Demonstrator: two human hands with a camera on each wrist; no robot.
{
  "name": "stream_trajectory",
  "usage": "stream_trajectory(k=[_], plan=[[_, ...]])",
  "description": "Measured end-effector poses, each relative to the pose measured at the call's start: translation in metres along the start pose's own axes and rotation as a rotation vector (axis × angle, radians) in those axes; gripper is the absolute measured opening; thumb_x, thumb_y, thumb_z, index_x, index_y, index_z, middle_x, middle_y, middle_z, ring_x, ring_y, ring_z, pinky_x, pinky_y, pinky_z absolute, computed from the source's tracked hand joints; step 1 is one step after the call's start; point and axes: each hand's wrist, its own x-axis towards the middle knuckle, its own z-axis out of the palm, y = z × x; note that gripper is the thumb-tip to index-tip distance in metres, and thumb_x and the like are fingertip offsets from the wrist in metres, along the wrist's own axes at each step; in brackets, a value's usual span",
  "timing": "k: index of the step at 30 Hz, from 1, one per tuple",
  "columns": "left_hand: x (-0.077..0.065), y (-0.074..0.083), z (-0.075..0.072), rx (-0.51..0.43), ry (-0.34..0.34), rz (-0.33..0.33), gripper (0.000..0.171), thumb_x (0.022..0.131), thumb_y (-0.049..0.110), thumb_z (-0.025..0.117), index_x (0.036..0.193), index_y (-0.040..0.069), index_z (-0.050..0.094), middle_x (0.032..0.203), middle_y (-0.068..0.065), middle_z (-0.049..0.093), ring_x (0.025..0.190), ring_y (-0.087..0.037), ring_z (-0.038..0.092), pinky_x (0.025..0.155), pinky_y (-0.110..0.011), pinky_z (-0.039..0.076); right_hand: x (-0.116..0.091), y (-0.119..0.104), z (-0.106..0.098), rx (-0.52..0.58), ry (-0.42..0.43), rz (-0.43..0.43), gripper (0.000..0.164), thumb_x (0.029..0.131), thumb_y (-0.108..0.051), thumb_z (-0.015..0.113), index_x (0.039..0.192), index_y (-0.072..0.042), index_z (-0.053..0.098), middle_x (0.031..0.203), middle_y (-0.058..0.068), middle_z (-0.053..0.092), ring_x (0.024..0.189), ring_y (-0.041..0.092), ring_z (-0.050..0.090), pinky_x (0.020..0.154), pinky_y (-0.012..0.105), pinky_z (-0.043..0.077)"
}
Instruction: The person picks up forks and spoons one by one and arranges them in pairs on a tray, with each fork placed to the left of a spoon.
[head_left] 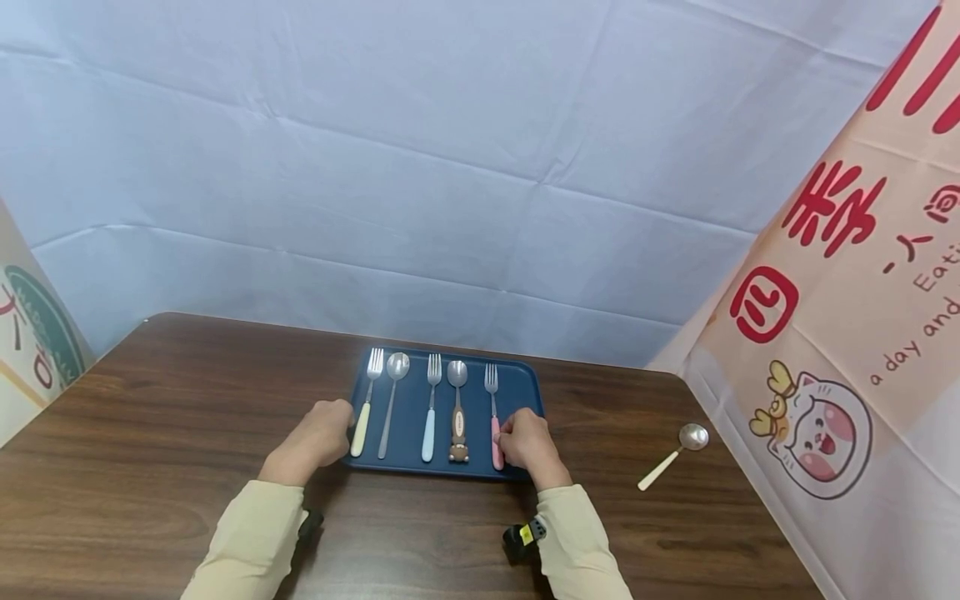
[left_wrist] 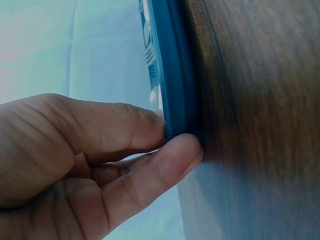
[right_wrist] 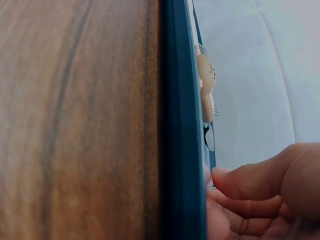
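Observation:
A dark blue tray (head_left: pixel 517 387) lies on the table with a row of cutlery on it. From left to right come a yellow-handled fork (head_left: pixel 361 429), a plain metal spoon (head_left: pixel 387 421), a light-blue-handled fork (head_left: pixel 429 433), a spoon with a brown bear handle (head_left: pixel 458 429) and a pink-handled fork (head_left: pixel 495 433). My left hand (head_left: pixel 322 429) pinches the tray's left edge; the left wrist view shows the thumb and a finger (left_wrist: pixel 175 157) at the rim. With thumb and fingertips, my right hand (head_left: pixel 527 442) pinches the pink fork's handle, near the tray's front right corner.
To the right of the tray, a spoon with a cream handle (head_left: pixel 662 468) lies on the brown wooden table (head_left: pixel 187 433). White cloth (head_left: pixel 375 167) hangs behind the table, and a printed banner (head_left: pixel 862 317) hangs at the right.

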Motion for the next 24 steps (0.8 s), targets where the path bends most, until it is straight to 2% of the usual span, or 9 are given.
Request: stream_trajectory(k=[7,11,16,18,21,24], plan=[[-0.001,0.000,-0.001,0.000,0.003,0.013,0.035,0.077,-0.017,0.044,0.059,0.011,0.032,0.057,-0.001,0.025,0.050,-0.013,0.026,0.046,-0.025,0.028,0.000,0.000,-0.002,-0.046,-0.002,-0.024,0.009,0.086,-0.010,0.064,0.081,-0.002,0.067,0.074,0.006,0.057,0.070,0.022,0.053,0.063,0.035,0.047],[-0.001,0.000,-0.001,-0.011,-0.004,0.009,0.036,0.077,-0.018,0.044,0.059,0.011,0.032,0.057,-0.001,0.024,0.050,-0.013,0.025,0.046,-0.025,0.027,0.000,0.001,-0.004,-0.077,-0.026,-0.060,0.011,0.085,-0.010,0.065,0.089,0.000,0.067,0.080,0.009,0.059,0.074,0.024,0.053,0.068,0.038,0.047],[-0.001,0.000,-0.001,-0.011,-0.005,0.009,0.036,0.076,-0.018,0.045,0.059,0.011,0.032,0.056,-0.001,0.024,0.049,-0.012,0.026,0.046,-0.025,0.027,-0.001,0.001,-0.009,-0.183,-0.080,-0.172,0.022,0.083,-0.008,0.065,0.103,0.002,0.065,0.093,0.011,0.061,0.081,0.024,0.053,0.071,0.038,0.045],[-0.001,0.000,-0.001,-0.007,-0.002,0.014,0.035,0.076,-0.018,0.044,0.058,0.011,0.032,0.056,-0.001,0.024,0.050,-0.013,0.026,0.046,-0.025,0.027,-0.003,-0.001,-0.011,-0.215,-0.099,-0.225,0.021,0.082,-0.007,0.065,0.102,0.001,0.064,0.090,0.009,0.061,0.084,0.023,0.053,0.072,0.037,0.044],[-0.002,0.000,-0.001,-0.007,-0.001,0.018,0.035,0.076,-0.017,0.044,0.058,0.010,0.033,0.056,-0.001,0.025,0.050,-0.013,0.026,0.047,-0.025,0.027,-0.007,-0.004,-0.014,-0.244,-0.119,-0.293,0.009,0.082,-0.007,0.066,0.090,-0.003,0.064,0.077,0.004,0.057,0.085,0.023,0.053,0.073,0.038,0.042],[-0.002,0.000,-0.001,-0.013,-0.004,0.013,0.035,0.076,-0.017,0.045,0.058,0.010,0.033,0.056,-0.001,0.026,0.049,-0.013,0.027,0.046,-0.025,0.027,-0.010,-0.007,-0.015,-0.279,-0.117,-0.356,0.013,0.080,-0.006,0.065,0.093,-0.003,0.066,0.082,0.005,0.060,0.089,0.024,0.052,0.079,0.040,0.043]])
